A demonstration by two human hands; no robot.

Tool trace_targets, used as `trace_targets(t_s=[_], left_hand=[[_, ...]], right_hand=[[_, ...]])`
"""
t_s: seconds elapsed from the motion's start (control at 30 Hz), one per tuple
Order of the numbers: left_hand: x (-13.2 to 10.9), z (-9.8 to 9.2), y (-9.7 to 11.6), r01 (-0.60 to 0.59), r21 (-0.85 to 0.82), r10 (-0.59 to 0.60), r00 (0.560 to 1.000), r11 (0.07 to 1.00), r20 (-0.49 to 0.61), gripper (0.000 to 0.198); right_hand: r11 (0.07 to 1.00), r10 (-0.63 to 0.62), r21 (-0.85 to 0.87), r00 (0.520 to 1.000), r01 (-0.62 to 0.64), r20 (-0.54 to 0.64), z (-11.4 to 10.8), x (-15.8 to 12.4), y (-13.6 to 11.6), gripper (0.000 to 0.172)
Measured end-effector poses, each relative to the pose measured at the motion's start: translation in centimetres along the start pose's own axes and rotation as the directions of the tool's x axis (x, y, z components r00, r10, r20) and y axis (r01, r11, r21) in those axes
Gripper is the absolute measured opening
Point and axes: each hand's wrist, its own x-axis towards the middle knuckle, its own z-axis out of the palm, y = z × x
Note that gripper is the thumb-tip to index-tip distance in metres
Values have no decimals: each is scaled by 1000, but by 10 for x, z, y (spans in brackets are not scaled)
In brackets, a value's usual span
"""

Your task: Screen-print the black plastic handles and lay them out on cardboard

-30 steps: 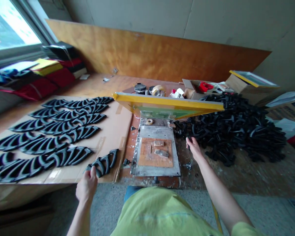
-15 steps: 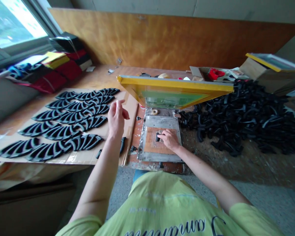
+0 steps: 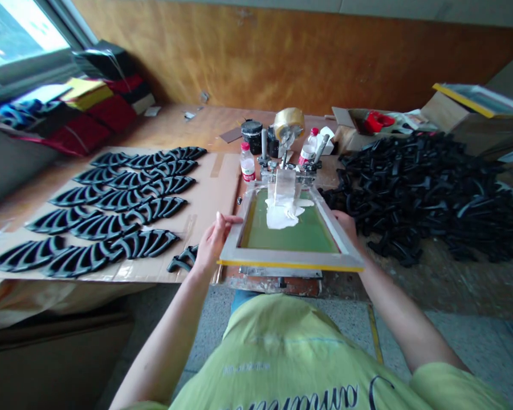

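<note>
A screen-printing frame point(image 3: 229, 250) with a green mesh lies lowered over the metal base plate point(image 3: 282, 273). On the mesh sits a patch of white ink point(image 3: 282, 216), with a pale squeegee point(image 3: 284, 185) standing at its far end. My left hand point(image 3: 211, 242) is at the frame's left edge, one finger stretched against it. At the right edge, my right hand point(image 3: 346, 225) holds the frame, its fingers partly hidden. The small black part that lay on the base is covered from view.
Rows of black curved parts point(image 3: 98, 228) lie on cardboard point(image 3: 209, 199) at left. A large heap of black parts point(image 3: 431, 193) fills the right. Behind the frame stand bottles point(image 3: 247, 162), a black jar point(image 3: 252, 135) and a tape roll point(image 3: 289, 121).
The raised frame has come down over the base. My right hand has left the small black part and moved to the frame's right edge; my left hand has come to its left edge.
</note>
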Motion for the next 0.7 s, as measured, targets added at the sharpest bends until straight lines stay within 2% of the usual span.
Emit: trace_targets(t_s=[0.03, 0.1, 0.2, 0.27, 0.3, 0.37, 0.47, 0.5, 0.57, 0.7], left_hand=[[-7, -3, -17, 82, 16, -83, 996, 996, 26, 64], [-16, -7, -50, 166, 61, -169, 984, 984, 49, 66], [-14, -8, -92, 194, 117, -200, 979, 974, 45, 82], [-9, -7, -110, 210, 146, -216, 976, 967, 30, 86], [-7, -7, -117, 215, 162, -222, 975, 963, 21, 84], [-3, -8, -125, 223, 179, -228, 974, 958, 6, 80], [-1, -10, -132, 228, 183, -230, 973, 956, -11, 73], [-1, -10, -133, 231, 184, -232, 973, 955, -21, 71], [-1, -10, -136, 243, 187, -240, 970, 952, -41, 68], [-3, -9, -137, 258, 193, -252, 966, 947, -54, 67]], right_hand=[[1000, 16, -1, 1000, -16, -18, -6, 8, 0, 34], [1000, -17, 9, 999, 17, -51, -11, 22, -14, 36], [971, -235, -44, 971, 233, -41, -2, 39, -61, 54], [923, -351, -151, 935, 355, 50, 9, 45, -92, 63], [896, -376, -203, 918, 394, 123, 16, 46, -104, 60], [857, -364, -266, 884, 442, 294, 28, 44, -120, 42], [842, -287, -290, 833, 455, 473, 42, 26, -125, 15], [837, -281, -288, 819, 464, 501, 44, 17, -123, 13], [821, -322, -251, 779, 513, 539, 42, -3, -118, 19], [776, -463, -44, 616, 629, 637, 24, -23, -106, 30]])
